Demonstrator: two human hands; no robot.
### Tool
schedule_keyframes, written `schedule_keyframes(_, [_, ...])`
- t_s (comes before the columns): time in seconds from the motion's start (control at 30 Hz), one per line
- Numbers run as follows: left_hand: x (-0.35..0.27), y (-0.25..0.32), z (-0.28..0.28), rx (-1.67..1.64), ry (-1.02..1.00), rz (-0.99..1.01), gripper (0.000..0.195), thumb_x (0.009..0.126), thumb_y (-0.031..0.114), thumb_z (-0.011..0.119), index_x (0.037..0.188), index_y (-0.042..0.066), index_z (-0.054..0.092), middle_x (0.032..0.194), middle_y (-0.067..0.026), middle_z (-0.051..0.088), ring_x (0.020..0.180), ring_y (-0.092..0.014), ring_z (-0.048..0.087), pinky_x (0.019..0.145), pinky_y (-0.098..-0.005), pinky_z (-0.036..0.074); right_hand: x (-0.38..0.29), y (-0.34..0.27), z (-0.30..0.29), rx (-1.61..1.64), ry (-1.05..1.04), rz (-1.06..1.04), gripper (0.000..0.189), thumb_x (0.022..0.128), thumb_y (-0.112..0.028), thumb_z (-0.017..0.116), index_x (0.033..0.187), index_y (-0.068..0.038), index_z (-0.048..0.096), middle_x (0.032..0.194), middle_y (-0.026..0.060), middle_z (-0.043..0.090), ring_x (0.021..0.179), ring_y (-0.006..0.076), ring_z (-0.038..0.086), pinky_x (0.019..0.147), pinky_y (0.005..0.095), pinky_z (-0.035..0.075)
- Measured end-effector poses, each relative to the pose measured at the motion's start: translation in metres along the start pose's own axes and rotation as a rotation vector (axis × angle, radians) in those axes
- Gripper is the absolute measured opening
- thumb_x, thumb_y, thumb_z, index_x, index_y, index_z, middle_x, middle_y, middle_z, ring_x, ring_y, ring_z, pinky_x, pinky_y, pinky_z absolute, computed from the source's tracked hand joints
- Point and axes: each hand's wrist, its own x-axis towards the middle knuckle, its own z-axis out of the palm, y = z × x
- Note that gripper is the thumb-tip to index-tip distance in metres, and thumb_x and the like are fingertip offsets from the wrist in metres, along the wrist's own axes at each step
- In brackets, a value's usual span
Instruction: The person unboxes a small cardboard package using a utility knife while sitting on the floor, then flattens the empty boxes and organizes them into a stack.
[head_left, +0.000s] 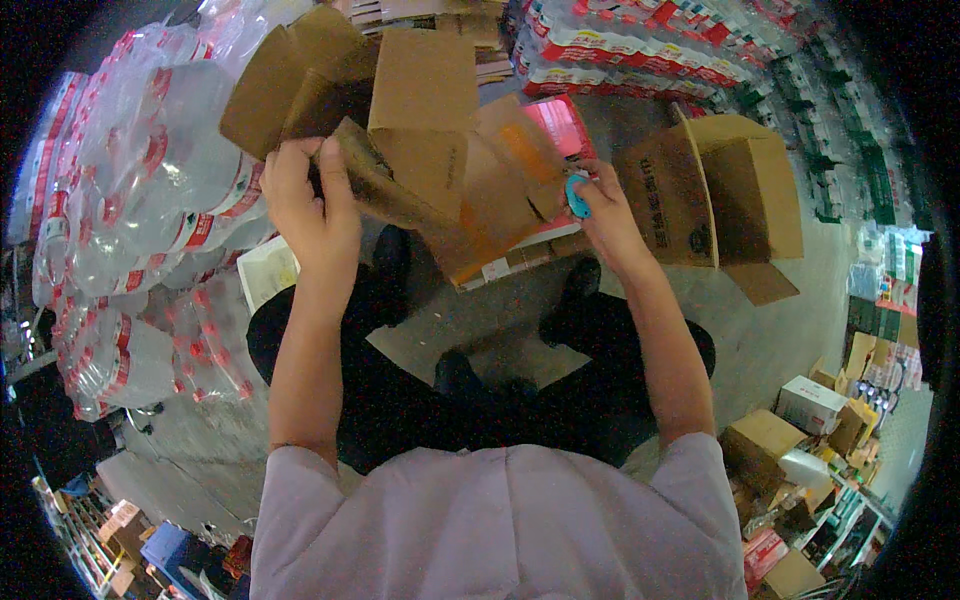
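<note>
My left hand (313, 206) pinches the edge of an open cardboard box (424, 82) with its thumb and fingers. The box is tilted, its flaps spread away from me. In my right hand (611, 221) is a small teal tool (577, 196), likely a box cutter; its blade is hard to make out. That hand is beside a flat brown cardboard panel (495, 210) with an orange-brown strip across it. Behind the panel, a pink-and-red package (559, 124) partly shows.
An open, empty carton (675, 195) lies on its side at the right. Shrink-wrapped large water bottles (172, 165) are stacked at the left, and red-and-white bottle packs (630, 56) at the back. A white foam box (268, 271) stands by my left knee. Mixed boxes (765, 435) crowd the lower right.
</note>
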Motion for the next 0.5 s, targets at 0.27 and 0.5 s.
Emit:
schedule_keyframes(0.27, [0.005, -0.001, -0.006, -0.02, 0.031, -0.041, 0.015, 0.099, 0.015, 0.065, 0.091, 0.003, 0.062, 0.088, -0.0121, 0.062, 0.085, -0.032, 0.057, 0.082, -0.0412, 0.041, -0.018, -0.029, 0.03, -0.04, -0.107, 0.074, 0.035, 0.108, -0.022, 0.058, 0.137, -0.005, 0.052, 0.1, 0.0028, 0.06, 0.084, 0.0107, 0.055, 0.068, 0.0255, 0.043])
schedule_keyframes(0.5, [0.006, -0.006, -0.004, -0.003, 0.065, 0.032, 0.015, 0.099, 0.015, 0.065, 0.091, 0.003, 0.062, 0.087, -0.0122, 0.063, 0.085, -0.032, 0.057, 0.081, -0.0408, 0.041, -0.015, -0.013, 0.031, 0.132, 0.089, 0.264, 0.03, 0.106, -0.032, 0.063, 0.122, -0.007, 0.059, 0.092, -0.0002, 0.057, 0.074, 0.0077, 0.048, 0.061, 0.0231, 0.038])
